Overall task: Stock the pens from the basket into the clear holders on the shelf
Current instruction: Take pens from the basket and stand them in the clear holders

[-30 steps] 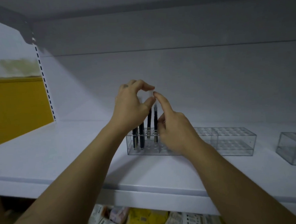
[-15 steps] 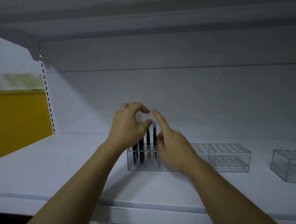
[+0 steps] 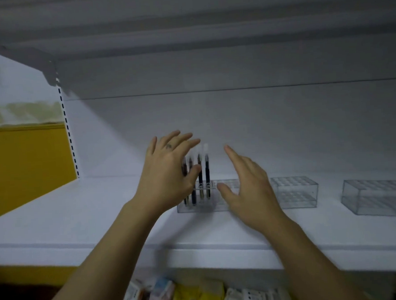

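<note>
Fingers (image 3: pixel 174 137) of left hand (image 3: pixel 168 174): straight, spread, holding nothing, in front of leftmost pens (image 3: pixel 200 173) | right hand (image 3: pixel 250 190) fingers (image 3: pixel 233 154): spread, empty, just right of pens | pens: four, upright, left end of clear holder (image 3: pixel 294 190), between both hands | second holder (image 3: pixel 378 199): further right on shelf (image 3: pixel 92 214).

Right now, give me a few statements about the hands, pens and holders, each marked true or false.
1. Four pens stand upright in the left holder. True.
2. The right hand grips a pen. False: it is open and holds nothing.
3. The far right holder is full of pens. False: it holds none.
4. The left hand has its fingers spread. True.
</note>
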Tool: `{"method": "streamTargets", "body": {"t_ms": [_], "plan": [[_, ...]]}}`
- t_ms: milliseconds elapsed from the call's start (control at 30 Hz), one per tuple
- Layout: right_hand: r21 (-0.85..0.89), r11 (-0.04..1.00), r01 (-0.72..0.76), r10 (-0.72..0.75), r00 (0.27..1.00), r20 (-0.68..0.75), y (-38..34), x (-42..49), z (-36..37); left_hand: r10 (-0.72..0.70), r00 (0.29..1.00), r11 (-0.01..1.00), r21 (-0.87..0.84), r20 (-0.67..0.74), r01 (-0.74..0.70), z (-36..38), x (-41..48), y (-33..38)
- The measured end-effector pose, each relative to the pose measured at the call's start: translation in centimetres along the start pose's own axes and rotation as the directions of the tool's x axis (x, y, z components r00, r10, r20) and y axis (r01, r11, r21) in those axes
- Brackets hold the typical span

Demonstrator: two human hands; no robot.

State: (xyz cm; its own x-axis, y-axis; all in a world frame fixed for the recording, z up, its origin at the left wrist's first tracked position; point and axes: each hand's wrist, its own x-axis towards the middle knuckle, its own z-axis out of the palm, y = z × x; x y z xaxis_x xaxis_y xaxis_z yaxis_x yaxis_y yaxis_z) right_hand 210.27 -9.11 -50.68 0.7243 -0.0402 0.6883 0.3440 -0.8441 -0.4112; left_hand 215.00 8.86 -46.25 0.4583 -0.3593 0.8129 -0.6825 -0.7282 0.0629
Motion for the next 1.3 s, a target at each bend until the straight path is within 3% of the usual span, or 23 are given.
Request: {"method": "streamTargets", "body": {"t_ms": [300,500,600,700,833,967,1167,1300], "plan": [[-0.208,0.978,-0.024,0.019,1.000,-0.025,-0.2,-7.2,-5.3,0.104,0.995,0.985,-0.138,0.013,-0.101,1.4,-7.5,6.9],[-0.221,0.969,-0.108,0.070,0.983,-0.172,0.6,-16.5,-7.2,0.104,0.993,0.969,-0.222,-0.049,-0.113,2.6,-13.7,12.7],[-0.202,0.969,-0.145,0.102,0.973,-0.209,1.9,-21.7,-7.2,0.122,0.992,0.964,-0.241,0.015,-0.115,4.2,-17.8,14.8],[-0.199,0.949,-0.245,0.211,0.961,-0.178,4.4,-26.4,-5.9,0.082,0.979,0.969,-0.245,0.185,-0.035,6.5,-21.6,16.3],[-0.219,0.872,-0.437,0.458,0.887,0.052,8.2,-32.3,-2.5,0.018,0.875,0.961,-0.249,0.484,0.118,10.1,-26.5,17.8],[-0.302,0.805,-0.511,0.580,0.784,0.220,11.4,-37.2,1.2,-0.024,0.752,0.959,-0.197,0.658,0.203,13.9,-31.3,18.6],[-0.352,0.705,-0.616,0.708,0.579,0.404,15.1,-44.1,6.8,-0.061,0.538,0.947,-0.121,0.841,0.297,19.5,-38.5,19.2],[-0.389,0.619,-0.683,0.755,0.380,0.534,17.4,-50.3,8.9,-0.083,0.398,0.912,-0.091,0.914,0.399,21.9,-43.2,19.2]]}}
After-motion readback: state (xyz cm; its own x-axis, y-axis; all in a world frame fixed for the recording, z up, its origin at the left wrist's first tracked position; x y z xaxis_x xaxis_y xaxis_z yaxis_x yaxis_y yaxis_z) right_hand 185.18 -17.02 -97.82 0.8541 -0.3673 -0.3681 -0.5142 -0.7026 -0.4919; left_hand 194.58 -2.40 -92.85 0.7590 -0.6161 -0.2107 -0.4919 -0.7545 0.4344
